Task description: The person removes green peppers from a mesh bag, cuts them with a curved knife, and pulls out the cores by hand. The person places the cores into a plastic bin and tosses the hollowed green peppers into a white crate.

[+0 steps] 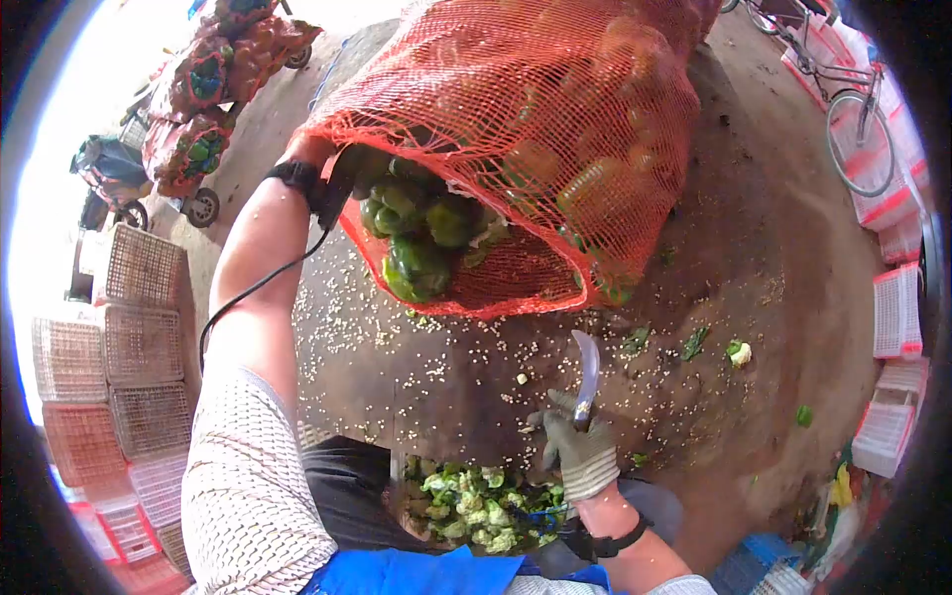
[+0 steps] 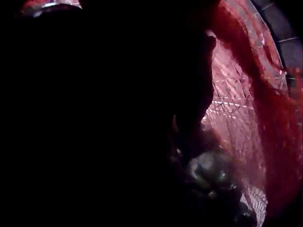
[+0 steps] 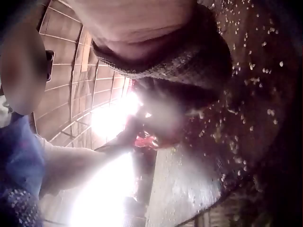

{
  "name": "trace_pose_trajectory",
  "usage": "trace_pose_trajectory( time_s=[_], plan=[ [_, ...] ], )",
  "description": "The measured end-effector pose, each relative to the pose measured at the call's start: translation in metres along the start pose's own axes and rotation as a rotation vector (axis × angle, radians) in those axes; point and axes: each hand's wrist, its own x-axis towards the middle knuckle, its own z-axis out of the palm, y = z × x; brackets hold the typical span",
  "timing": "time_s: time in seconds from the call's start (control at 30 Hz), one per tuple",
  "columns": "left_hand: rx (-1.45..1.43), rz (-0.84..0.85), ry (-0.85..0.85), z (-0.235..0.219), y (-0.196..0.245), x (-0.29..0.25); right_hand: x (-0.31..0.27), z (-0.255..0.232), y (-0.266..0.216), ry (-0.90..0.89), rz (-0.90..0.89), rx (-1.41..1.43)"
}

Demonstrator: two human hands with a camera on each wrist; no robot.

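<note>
Head view, left hand: the left hand (image 1: 332, 183) is reaching up to the mouth of the red mesh sack (image 1: 555, 119) and appears to be gripping its rim, though the fingers are hidden behind the netting, so the exact grasp cannot be told.
Head view, sack: the sack is lying tipped on the wet ground (image 1: 773, 268), its open mouth facing the person, with green peppers (image 1: 416, 233) crowding at the opening.
Head view, right hand: the gloved right hand (image 1: 580, 451) is clenching the handle of a curved knife (image 1: 587, 369), blade pointing up toward the sack.
Head view, below: a container of green trimmings (image 1: 476, 501) is sitting just under the right hand, near the person's lap.
Head view, surroundings: pale seeds are lying scattered over the ground; stacked crates (image 1: 139, 347) are standing at the left.
Left wrist view: the picture is mostly dark; red netting (image 2: 246, 104) and one dim pepper (image 2: 208, 170) are showing, and the grip cannot be read here.
Right wrist view: the glove cuff (image 3: 189, 61) is filling the top and seeds are speckling the ground (image 3: 255, 94); knife and fingers are not showing.
Step in hand: judging by the pose, the person is fetching the next pepper from the sack to trim.
Next move calls for: drawing one pepper clear of the mesh without spilling the rest, and keeping the blade away from the netting and the bare forearm.
</note>
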Motion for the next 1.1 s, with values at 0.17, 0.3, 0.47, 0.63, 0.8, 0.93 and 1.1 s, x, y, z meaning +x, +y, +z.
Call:
trace_pose_trajectory(
  time_s=[0.17, 0.3, 0.47, 0.63, 0.8, 0.93, 1.1],
  plan=[
    [-0.04, -0.01, 0.005, 0.018, -0.001, -0.014, 0.016, 0.01, 0.009, -0.012, -0.073, -0.018],
    [-0.059, 0.004, -0.046, 0.026, 0.0, -0.028, 0.013, 0.007, 0.014, -0.001, -0.101, 0.038],
    [-0.06, 0.045, -0.175, 0.025, 0.007, -0.085, 0.024, 0.015, 0.003, -0.067, -0.158, 0.071],
    [-0.042, 0.06, -0.256, 0.019, 0.016, -0.104, 0.02, 0.025, -0.001, -0.059, -0.18, 0.182],
    [-0.029, 0.058, -0.265, 0.019, 0.028, -0.045, 0.028, 0.012, 0.01, -0.042, -0.242, 0.132],
    [-0.048, 0.06, -0.286, 0.05, 0.068, 0.021, 0.018, 0.01, 0.007, -0.063, -0.241, 0.202],
    [-0.047, 0.125, -0.352, 0.072, 0.107, 0.027, -0.002, 0.005, -0.021, -0.064, -0.15, 0.045]
  ],
)
